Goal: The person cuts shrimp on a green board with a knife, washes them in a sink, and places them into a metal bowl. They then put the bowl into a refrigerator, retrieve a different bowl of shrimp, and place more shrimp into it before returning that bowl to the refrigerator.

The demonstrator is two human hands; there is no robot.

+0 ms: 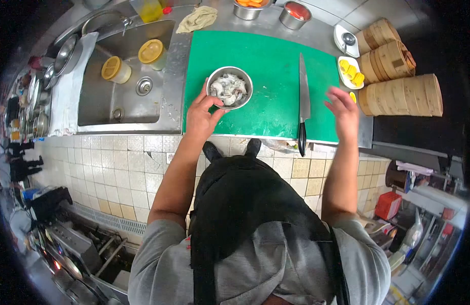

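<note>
My left hand [206,113] grips the rim and side of a small round metal bowl [249,93], thumb at the near edge. Wet white and grey pieces [228,89] that look like raw seafood fill it. The bowl is over the left part of a green cutting board [260,56]. To its right, a long kitchen knife [304,94] lies across the board, its black handle past the front edge. Over the board's right edge, my right hand [342,109] is raised with fingers loosely extended, slightly blurred, holding nothing.
Left of the board is a sink [128,109] with two yellow-lidded containers [116,70]. A cloth [196,19] and metal bowls of orange [246,12] and red pieces [295,20] stand behind. Bamboo steamers [400,96] and a white dish [360,86] of yellow slices are at right.
</note>
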